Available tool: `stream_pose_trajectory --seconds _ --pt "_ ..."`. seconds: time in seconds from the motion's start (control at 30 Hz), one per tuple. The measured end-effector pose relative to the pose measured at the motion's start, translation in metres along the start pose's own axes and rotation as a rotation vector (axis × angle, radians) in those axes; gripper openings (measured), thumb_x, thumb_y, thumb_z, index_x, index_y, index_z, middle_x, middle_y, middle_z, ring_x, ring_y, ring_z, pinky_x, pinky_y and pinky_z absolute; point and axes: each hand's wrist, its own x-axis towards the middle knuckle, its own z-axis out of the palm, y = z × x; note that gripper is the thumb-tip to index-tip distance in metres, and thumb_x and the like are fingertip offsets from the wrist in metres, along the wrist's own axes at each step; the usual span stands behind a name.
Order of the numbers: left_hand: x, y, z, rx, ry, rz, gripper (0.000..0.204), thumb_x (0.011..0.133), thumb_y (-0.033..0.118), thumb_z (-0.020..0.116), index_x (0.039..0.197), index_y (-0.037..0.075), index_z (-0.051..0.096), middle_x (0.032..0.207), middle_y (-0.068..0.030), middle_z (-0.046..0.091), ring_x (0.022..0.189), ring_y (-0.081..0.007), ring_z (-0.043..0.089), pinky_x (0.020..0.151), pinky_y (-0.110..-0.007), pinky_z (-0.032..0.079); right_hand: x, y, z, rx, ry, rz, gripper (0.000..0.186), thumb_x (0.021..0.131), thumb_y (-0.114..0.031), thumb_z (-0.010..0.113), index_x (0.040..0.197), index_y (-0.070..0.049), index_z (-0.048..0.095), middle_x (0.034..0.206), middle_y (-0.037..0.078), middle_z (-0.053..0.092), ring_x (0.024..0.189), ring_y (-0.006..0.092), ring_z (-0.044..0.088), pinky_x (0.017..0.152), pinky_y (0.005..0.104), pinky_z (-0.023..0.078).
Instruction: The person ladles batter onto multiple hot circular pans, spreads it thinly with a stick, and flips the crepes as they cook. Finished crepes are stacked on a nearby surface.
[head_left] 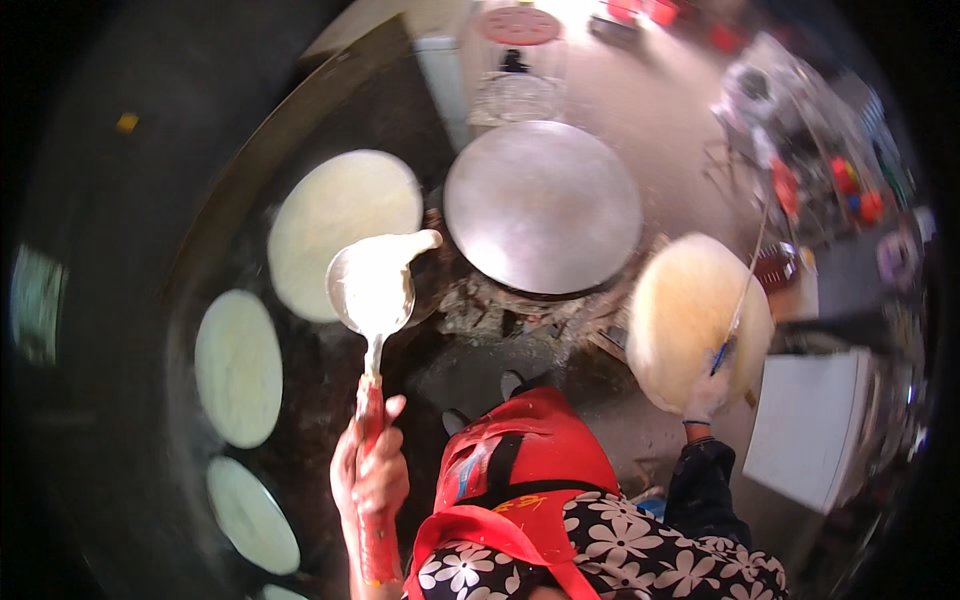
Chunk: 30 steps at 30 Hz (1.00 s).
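My left hand is closed round the red handle of a ladle. Its round bowl is heaped with white batter, some of it hanging over the rim toward the upper right. Below the ladle's bowl lies a large pale round pancake on a round griddle. On the right, my right hand, in a pale glove, is closed on the blue grip of a long thin spatula. The spatula slants up across the edge of a golden round pancake. A grey round griddle stands ahead, between the two hands.
More pale round pancakes curve along the left. Scraps litter the floor below the grey griddle. A white box-like cabinet stands at the right, near a jar of dark red liquid. A red stool stands at the back.
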Motion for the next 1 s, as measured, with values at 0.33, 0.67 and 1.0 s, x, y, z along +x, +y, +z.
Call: stream_pose_trajectory --seconds 0.33,0.67,1.0 --pt "-0.136 -0.009 -0.028 -0.013 0.0 0.401 0.055 0.114 0.023 0.043 0.158 -0.008 0.035 0.078 -0.0077 0.046 0.045 -0.0103 0.043 0.036 -0.026 0.042 -0.041 -0.227 0.124 0.346 -0.658 -0.454 0.06 0.106 -0.02 0.066 0.157 0.003 0.046 0.155 0.025 0.056 0.141 0.0327 0.057 0.119 0.0408 0.042" --pt "-0.289 -0.093 -0.093 0.079 0.059 0.83 0.044 0.115 0.027 0.049 0.146 -0.004 0.049 0.07 0.0022 0.039 0.044 -0.004 0.034 0.032 -0.02 0.032 -0.222 -0.362 0.149 0.623 -1.26 -0.773 0.06 0.106 -0.014 0.064 0.159 0.005 0.044 0.163 0.019 0.05 0.149 0.0275 0.049 0.124 0.0379 0.036" --pt "-0.487 -0.175 -0.183 -0.026 -0.055 1.166 0.043 0.115 0.029 0.05 0.145 -0.002 0.048 0.07 0.0037 0.036 0.047 -0.0019 0.035 0.035 -0.018 0.033 -0.526 -0.433 -0.015 0.814 -1.706 -1.163 0.059 0.099 -0.009 0.072 0.155 -0.001 0.053 0.149 0.015 0.064 0.13 0.0211 0.063 0.111 0.0325 0.047"
